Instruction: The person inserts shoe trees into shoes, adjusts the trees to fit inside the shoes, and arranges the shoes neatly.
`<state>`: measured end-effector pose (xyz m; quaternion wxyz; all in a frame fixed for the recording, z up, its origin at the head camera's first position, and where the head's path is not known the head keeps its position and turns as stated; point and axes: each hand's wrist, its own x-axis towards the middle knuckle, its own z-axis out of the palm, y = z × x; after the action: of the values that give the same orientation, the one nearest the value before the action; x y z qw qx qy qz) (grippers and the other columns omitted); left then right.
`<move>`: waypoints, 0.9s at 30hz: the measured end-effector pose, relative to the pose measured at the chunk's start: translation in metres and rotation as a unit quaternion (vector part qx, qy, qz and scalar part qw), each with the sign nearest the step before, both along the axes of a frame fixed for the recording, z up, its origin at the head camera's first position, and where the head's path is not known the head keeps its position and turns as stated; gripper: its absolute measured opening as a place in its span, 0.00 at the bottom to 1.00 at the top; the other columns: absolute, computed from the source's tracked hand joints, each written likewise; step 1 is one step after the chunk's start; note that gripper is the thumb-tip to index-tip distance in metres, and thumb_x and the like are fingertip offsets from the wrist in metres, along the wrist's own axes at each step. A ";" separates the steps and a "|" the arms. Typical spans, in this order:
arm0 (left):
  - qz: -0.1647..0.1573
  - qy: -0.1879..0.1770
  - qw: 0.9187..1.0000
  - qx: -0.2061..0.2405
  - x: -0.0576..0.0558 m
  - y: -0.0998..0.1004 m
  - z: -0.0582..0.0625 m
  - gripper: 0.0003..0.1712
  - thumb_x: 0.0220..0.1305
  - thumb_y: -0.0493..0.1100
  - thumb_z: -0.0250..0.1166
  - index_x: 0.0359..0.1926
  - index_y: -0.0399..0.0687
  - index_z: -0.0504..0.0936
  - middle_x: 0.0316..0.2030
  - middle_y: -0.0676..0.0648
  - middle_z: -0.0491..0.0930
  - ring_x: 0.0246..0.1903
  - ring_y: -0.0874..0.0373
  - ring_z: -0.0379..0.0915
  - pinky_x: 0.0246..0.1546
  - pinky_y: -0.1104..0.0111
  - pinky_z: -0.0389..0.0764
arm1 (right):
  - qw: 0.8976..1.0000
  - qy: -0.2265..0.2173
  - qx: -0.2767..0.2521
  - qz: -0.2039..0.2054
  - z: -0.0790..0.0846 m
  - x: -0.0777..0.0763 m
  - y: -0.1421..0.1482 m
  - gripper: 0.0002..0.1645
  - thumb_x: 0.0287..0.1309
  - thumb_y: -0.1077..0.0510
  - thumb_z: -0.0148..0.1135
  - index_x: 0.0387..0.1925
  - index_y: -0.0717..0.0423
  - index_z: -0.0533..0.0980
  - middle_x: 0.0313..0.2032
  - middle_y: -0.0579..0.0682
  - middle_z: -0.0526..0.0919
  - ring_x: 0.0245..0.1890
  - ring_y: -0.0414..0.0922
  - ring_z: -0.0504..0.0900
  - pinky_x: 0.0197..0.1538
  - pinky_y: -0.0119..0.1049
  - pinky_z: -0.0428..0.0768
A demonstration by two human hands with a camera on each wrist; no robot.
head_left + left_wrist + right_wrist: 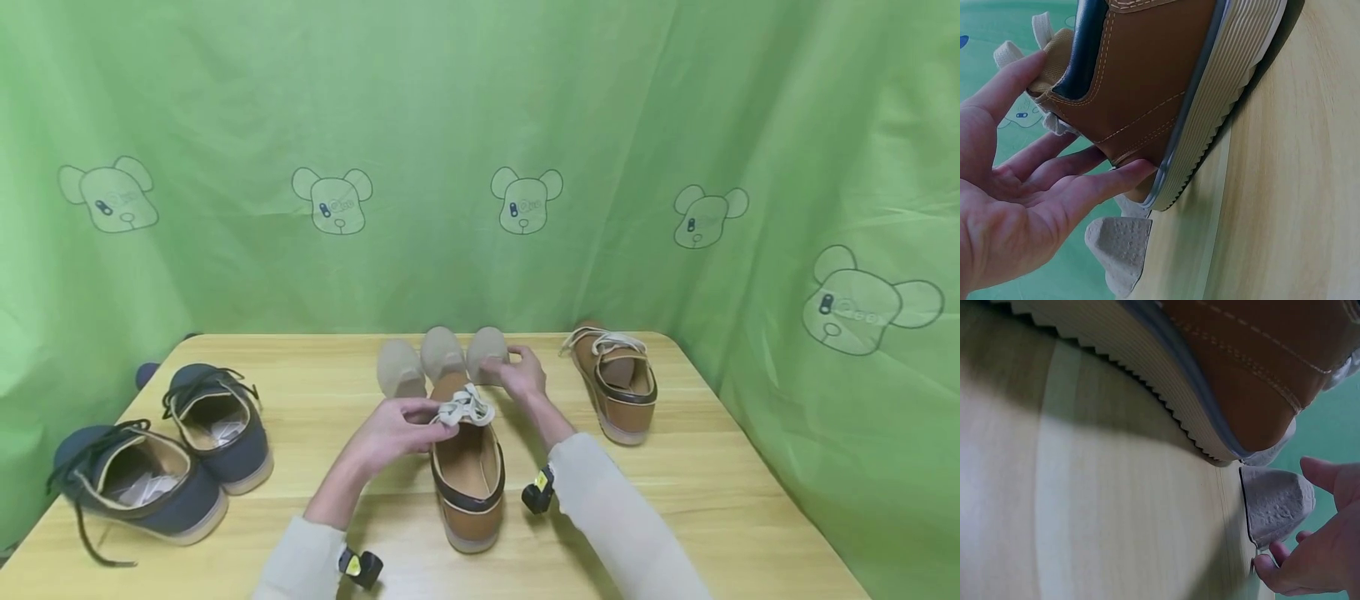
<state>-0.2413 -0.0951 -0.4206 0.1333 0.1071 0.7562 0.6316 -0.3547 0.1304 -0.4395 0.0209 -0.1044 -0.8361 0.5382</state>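
A brown leather shoe point(471, 492) with white laces and a dark collar stands toe-away near the middle of the table. My left hand point(397, 435) holds it at its laces and left side. The left wrist view shows the thumb on the tongue and a fingertip against the side near the toe. Just past the toe sit three rounded grey moulded shoe inserts, the right one point(487, 350) beside my right hand point(522, 377). In the right wrist view, this insert point(1275, 503) lies between the spread thumb and the fingers, whose tips are right at its edge.
To the right stands the other brown shoe point(622, 400), a grey piece inside its opening. Two navy shoes point(225, 433) with dark laces stand at the left, with crumpled paper inside. A green curtain point(435, 108) hangs behind the wooden table point(322, 383).
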 end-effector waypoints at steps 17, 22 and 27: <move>0.001 0.001 1.000 -0.002 -0.002 0.000 -0.001 0.35 0.56 0.50 0.77 0.61 0.38 0.80 0.55 0.39 0.84 0.49 0.51 0.85 0.45 0.62 0.88 | 0.994 -0.034 0.098 0.018 -0.009 -0.005 -0.002 0.56 0.53 0.39 0.74 0.72 0.64 0.61 0.68 0.70 0.64 0.67 0.65 0.66 0.72 0.59 0.66; 0.000 -0.002 1.000 -0.001 -0.003 0.000 -0.003 0.36 0.55 0.51 0.78 0.61 0.38 0.79 0.55 0.39 0.84 0.49 0.51 0.85 0.44 0.62 0.88 | 0.993 -0.051 0.102 0.018 -0.012 -0.010 -0.001 0.53 0.54 0.42 0.71 0.72 0.64 0.61 0.67 0.69 0.64 0.67 0.65 0.65 0.72 0.59 0.65; 0.003 -0.006 1.000 0.002 -0.002 0.000 -0.002 0.36 0.55 0.50 0.78 0.62 0.37 0.79 0.56 0.39 0.84 0.48 0.51 0.85 0.44 0.62 0.88 | 0.995 -0.050 0.078 0.022 -0.015 -0.015 0.004 0.54 0.49 0.46 0.72 0.73 0.63 0.61 0.66 0.68 0.65 0.67 0.63 0.66 0.72 0.58 0.66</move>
<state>-0.2434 -0.0949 -0.4227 0.1353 0.1015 0.7546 0.6339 -0.3696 0.1344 -0.4543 -0.0252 -0.1108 -0.8777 0.4655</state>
